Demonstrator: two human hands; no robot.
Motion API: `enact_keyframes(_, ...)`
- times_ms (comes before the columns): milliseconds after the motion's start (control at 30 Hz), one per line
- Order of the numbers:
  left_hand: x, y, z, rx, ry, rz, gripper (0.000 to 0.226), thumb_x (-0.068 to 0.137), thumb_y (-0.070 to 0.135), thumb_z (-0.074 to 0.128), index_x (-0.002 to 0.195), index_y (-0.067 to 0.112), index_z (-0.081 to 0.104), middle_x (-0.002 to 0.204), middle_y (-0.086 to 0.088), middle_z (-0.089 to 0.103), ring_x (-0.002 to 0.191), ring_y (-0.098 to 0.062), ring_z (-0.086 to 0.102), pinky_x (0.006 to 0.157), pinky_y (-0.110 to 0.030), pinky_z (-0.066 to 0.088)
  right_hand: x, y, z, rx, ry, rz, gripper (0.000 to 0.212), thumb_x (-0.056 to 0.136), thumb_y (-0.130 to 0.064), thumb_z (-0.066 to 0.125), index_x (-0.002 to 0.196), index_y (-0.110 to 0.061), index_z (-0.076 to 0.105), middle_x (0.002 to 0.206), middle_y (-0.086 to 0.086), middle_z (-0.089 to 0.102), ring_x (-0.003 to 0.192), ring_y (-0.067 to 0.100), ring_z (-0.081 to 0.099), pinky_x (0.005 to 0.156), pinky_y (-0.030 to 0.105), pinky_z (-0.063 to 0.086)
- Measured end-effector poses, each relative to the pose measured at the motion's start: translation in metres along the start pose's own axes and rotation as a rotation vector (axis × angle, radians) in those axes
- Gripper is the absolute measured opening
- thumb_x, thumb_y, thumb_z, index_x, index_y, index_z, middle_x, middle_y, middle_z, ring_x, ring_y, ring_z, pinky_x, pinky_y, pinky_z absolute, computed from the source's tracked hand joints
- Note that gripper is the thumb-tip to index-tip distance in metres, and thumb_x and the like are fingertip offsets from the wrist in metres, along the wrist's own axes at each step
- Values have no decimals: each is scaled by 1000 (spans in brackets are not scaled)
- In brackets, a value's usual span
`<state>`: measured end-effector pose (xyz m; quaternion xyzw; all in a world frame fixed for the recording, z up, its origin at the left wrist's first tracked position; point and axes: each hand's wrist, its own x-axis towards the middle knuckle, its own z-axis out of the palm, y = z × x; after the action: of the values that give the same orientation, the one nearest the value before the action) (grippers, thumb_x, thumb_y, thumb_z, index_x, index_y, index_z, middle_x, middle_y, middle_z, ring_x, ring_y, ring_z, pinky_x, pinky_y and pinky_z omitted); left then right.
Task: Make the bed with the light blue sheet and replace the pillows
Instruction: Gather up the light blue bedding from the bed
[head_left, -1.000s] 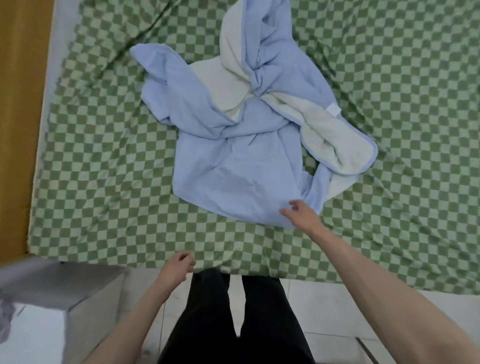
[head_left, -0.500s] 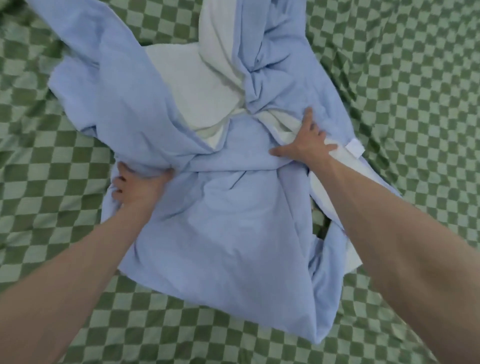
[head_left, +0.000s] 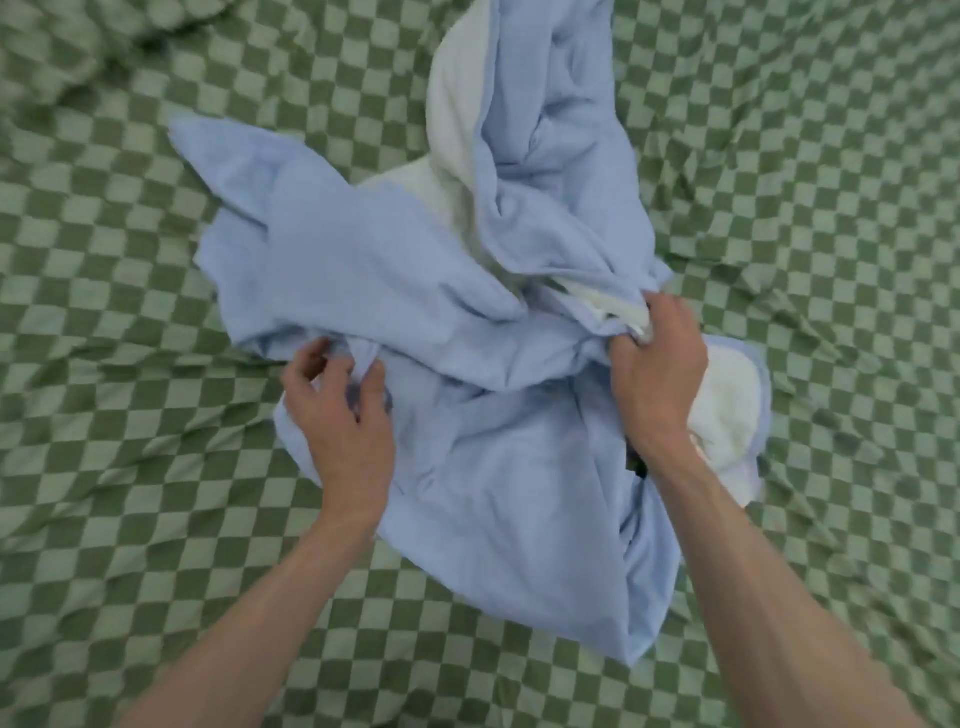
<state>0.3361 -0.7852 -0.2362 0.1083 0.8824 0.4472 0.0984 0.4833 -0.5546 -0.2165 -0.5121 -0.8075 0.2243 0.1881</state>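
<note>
The light blue sheet (head_left: 488, 467), white on its underside, lies twisted and bunched in the middle of the bed. My left hand (head_left: 340, 415) pinches a fold on the sheet's left side between thumb and fingers. My right hand (head_left: 657, 379) is closed on a gathered blue and white fold at the sheet's right side. A white flap with a blue border shows just right of my right wrist. No pillows are in view.
The bed is covered with a wrinkled green and pale green checkered cover (head_left: 156, 519) that fills the whole view around the sheet. The bed's edges are out of sight.
Both hands went from lying flat on the sheet to gripping folds of it. The sheet's left part has been drawn lower and more bunched; the view has pulled back a little.
</note>
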Motion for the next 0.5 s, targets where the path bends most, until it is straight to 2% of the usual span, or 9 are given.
enact_keyframes(100, -6, 76, -31, -131, -54, 273, 8, 98, 12, 63, 99, 5, 60, 146, -25, 41, 124, 5, 43, 95, -16, 43, -38, -57, -60, 114, 11, 41, 33, 75, -5, 60, 107, -10, 67, 93, 3, 59, 83, 13, 49, 70, 19, 33)
enact_keyframes(133, -9, 108, -45, -178, -108, 335, 7, 98, 13, 62, 97, 7, 59, 149, -26, 40, 122, 11, 42, 93, -11, 41, -48, -77, -83, 147, -6, 44, 32, 75, -3, 61, 106, -11, 67, 93, 2, 57, 82, 11, 48, 69, 17, 33)
enact_keyframes(200, -25, 169, -79, -243, -278, 423, 10, 98, 14, 61, 92, 6, 58, 153, -25, 38, 127, 2, 48, 95, -13, 41, -68, -118, -134, 251, -53, 48, 29, 77, -6, 62, 101, -21, 62, 98, -4, 49, 83, 9, 48, 71, 16, 37)
enact_keyframes(267, -45, 218, -120, -272, -446, 482, 20, 99, 9, 63, 81, 1, 58, 155, -23, 38, 118, -6, 56, 92, -13, 42, -87, -155, -187, 356, -132, 14, 34, 80, -14, 64, 106, -34, 55, 112, -8, 46, 103, 10, 52, 85, 25, 46)
enact_keyframes(300, -53, 238, -141, -280, -508, 488, 23, 99, 6, 63, 78, 1, 57, 156, -22, 39, 108, -15, 58, 89, -16, 43, -98, -168, -212, 387, -200, -6, 44, 80, -19, 69, 115, -38, 51, 124, -9, 45, 117, 13, 51, 95, 33, 48)
enact_keyframes(367, -66, 271, -183, -285, -581, 474, 23, 98, 8, 63, 76, 7, 55, 157, -16, 41, 104, -23, 55, 89, -23, 44, -122, -187, -257, 436, -407, -20, 84, 75, -37, 82, 142, -47, 32, 151, -12, 35, 141, 20, 39, 108, 47, 43)
enact_keyframes(433, -80, 297, -218, -296, -634, 483, 24, 99, 14, 63, 77, 11, 53, 154, -1, 48, 117, -16, 59, 90, -23, 47, -144, -205, -285, 437, -575, -19, 123, 65, -56, 88, 155, -48, 4, 165, -12, 15, 152, 21, 25, 113, 55, 38)
enact_keyframes(467, -89, 308, -232, -305, -663, 499, 22, 98, 14, 63, 79, 11, 55, 151, 8, 50, 129, -10, 56, 93, -22, 47, -152, -217, -295, 451, -570, -11, 127, 62, -61, 88, 155, -48, 2, 165, -15, 14, 152, 18, 24, 114, 52, 39)
enact_keyframes(500, -100, 318, -243, -309, -695, 517, 18, 98, 14, 64, 81, 8, 58, 147, 15, 51, 138, -6, 50, 97, -21, 47, -159, -231, -302, 481, -490, 7, 120, 62, -61, 88, 153, -50, 10, 161, -19, 23, 149, 12, 31, 112, 44, 43)
